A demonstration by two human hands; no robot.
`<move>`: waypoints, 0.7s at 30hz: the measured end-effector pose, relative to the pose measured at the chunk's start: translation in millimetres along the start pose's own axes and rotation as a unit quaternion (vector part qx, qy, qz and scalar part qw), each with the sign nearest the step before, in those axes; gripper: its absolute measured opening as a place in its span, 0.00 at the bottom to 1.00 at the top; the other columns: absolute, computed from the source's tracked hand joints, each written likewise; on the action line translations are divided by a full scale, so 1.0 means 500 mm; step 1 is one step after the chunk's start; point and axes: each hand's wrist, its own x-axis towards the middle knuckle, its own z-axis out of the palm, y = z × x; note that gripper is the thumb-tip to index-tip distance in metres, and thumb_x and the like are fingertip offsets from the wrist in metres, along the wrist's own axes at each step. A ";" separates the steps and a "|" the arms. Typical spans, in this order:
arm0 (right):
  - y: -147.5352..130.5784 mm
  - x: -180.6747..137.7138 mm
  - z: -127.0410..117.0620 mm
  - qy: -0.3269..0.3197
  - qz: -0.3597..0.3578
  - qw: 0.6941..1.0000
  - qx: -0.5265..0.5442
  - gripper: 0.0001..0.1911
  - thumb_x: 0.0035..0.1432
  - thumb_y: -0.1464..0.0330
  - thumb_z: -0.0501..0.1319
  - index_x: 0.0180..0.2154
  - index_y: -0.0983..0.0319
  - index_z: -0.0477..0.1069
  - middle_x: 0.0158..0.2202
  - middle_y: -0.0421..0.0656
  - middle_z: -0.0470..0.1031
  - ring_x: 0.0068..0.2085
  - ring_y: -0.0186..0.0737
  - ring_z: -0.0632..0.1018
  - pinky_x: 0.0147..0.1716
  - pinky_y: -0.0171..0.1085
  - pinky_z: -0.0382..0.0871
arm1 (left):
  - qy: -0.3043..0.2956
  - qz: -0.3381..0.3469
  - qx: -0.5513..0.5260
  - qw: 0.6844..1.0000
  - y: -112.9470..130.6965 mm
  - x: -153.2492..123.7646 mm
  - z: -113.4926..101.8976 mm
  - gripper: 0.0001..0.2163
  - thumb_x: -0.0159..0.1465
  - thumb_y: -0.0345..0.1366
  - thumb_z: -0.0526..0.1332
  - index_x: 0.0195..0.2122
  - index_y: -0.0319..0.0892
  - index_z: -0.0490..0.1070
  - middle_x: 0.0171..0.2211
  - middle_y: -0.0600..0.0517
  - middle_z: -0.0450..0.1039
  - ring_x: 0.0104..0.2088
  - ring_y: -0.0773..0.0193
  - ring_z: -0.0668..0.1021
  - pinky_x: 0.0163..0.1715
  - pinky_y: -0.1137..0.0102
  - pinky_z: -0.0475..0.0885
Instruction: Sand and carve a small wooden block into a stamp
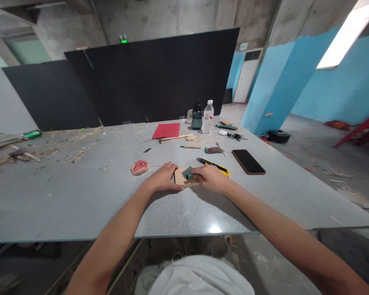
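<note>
A small flat wooden block (179,178) lies on the grey table in front of me. My left hand (163,178) grips the block's left edge, fingers at the far side and thumb at the near side. My right hand (211,178) pinches a folded piece of green sandpaper (187,172) and presses it on the block's top face. Just beyond my right hand rests a yellow and black utility knife (218,166). To the left of my left hand lies a round wooden piece with a red carved design (139,167).
A phone (249,161) lies at the right. Farther back are a red sheet (166,130), a thin wooden-handled tool (190,147), a clear water bottle (208,117) and a dark bottle (197,116). Wood shavings litter the table's far side (80,143). The near table edge (184,235) runs before my body.
</note>
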 end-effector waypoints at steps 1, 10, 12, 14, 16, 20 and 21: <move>0.001 0.000 -0.001 0.002 0.010 1.000 -0.007 0.17 0.65 0.74 0.61 0.50 0.58 0.84 0.40 0.46 0.86 0.38 0.45 0.82 0.39 0.37 0.62 | -0.001 -0.002 0.001 1.000 0.001 -0.001 -0.001 0.31 0.56 0.52 0.74 0.56 0.44 0.70 0.54 0.45 0.71 0.56 0.46 0.76 0.56 0.56 0.73; -0.009 0.002 0.003 -0.006 -0.004 1.000 -0.015 0.18 0.66 0.74 0.59 0.52 0.58 0.83 0.46 0.48 0.87 0.42 0.47 0.83 0.40 0.39 0.63 | 0.003 0.005 0.004 1.000 -0.004 0.002 0.002 0.31 0.55 0.55 0.74 0.55 0.44 0.71 0.52 0.45 0.72 0.55 0.46 0.76 0.55 0.56 0.73; -0.007 0.003 0.001 0.007 0.029 0.999 -0.034 0.18 0.67 0.74 0.58 0.52 0.59 0.82 0.45 0.48 0.86 0.43 0.48 0.82 0.40 0.39 0.63 | 0.001 0.005 0.009 1.000 -0.006 0.003 0.003 0.31 0.55 0.54 0.73 0.55 0.45 0.71 0.53 0.45 0.71 0.56 0.45 0.76 0.56 0.56 0.73; -0.008 0.003 0.000 0.010 0.018 0.999 -0.040 0.17 0.66 0.75 0.59 0.50 0.61 0.82 0.45 0.49 0.85 0.45 0.48 0.81 0.41 0.39 0.63 | 0.000 0.006 0.009 1.000 -0.008 0.004 0.005 0.32 0.55 0.55 0.73 0.56 0.45 0.70 0.53 0.45 0.72 0.56 0.45 0.75 0.56 0.55 0.73; -0.013 0.002 0.002 0.002 -0.029 0.999 -0.028 0.16 0.64 0.78 0.59 0.48 0.63 0.82 0.46 0.49 0.83 0.46 0.48 0.80 0.43 0.39 0.63 | 0.003 0.007 0.008 1.000 -0.009 0.004 0.006 0.31 0.55 0.55 0.73 0.55 0.44 0.70 0.53 0.45 0.72 0.55 0.46 0.76 0.55 0.55 0.73; -0.015 0.005 0.016 -0.004 -0.064 0.998 0.008 0.16 0.63 0.79 0.59 0.46 0.63 0.82 0.46 0.49 0.81 0.45 0.45 0.78 0.43 0.38 0.63 | 0.005 0.012 0.003 1.000 -0.006 0.003 0.005 0.31 0.55 0.54 0.74 0.54 0.45 0.71 0.52 0.46 0.72 0.54 0.46 0.76 0.54 0.56 0.73; -0.012 0.007 0.019 0.003 -0.051 0.999 0.014 0.16 0.64 0.79 0.59 0.47 0.62 0.82 0.45 0.48 0.81 0.45 0.45 0.77 0.43 0.38 0.63 | 0.002 0.010 0.001 1.000 -0.005 0.002 0.003 0.31 0.55 0.54 0.74 0.54 0.45 0.71 0.52 0.46 0.72 0.54 0.46 0.76 0.54 0.56 0.73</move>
